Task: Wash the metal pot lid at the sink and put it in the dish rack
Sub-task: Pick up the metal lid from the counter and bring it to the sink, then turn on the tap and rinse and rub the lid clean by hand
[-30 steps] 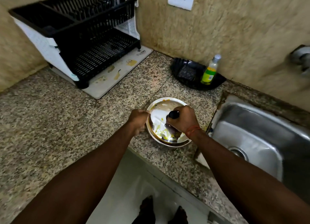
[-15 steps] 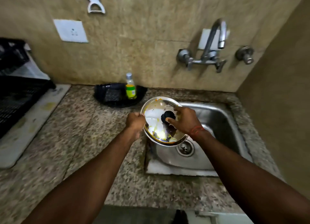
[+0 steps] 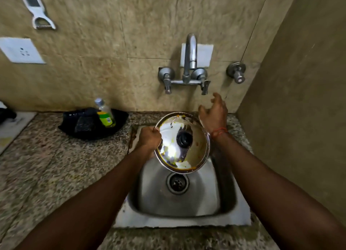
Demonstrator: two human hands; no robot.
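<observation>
Head view, left hand (image 3: 149, 138) gripping lid (image 3: 182, 143)

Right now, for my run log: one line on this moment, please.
lid dirty, over sink | left hand grips rim | right hand open, near tap | no water

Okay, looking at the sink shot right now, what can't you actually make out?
Head view only:
- Dish rack: cut off by the left edge, only a dark blur shows.
- Bottle label: too small to read.
- Left hand fingers: curled under the lid rim, so the grip is hidden.
- Lid underside: faces away.
- Right hand: open below the tap; which handle it targets is unclear.
</observation>
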